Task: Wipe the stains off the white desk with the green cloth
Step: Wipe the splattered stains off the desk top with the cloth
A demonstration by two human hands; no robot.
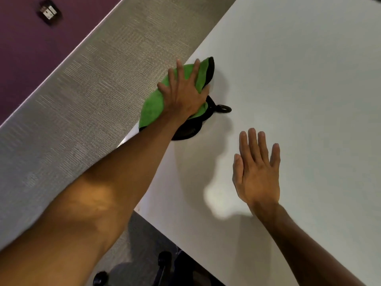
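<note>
The green cloth (151,106), trimmed in black with a black hanging loop, lies bunched at the left edge of the white desk (299,83). My left hand (183,89) presses flat on top of it with fingers spread, thumb curled around its right side. Part of the cloth hangs past the desk edge. My right hand (257,170) rests flat on the bare desk nearer to me, fingers straight and holding nothing. No stains are visible on the desk surface from here.
A grey fabric partition (92,83) runs along the desk's left edge, with a purple wall (26,58) and a socket (48,12) beyond. Black chair casters (165,259) show below the desk's near corner.
</note>
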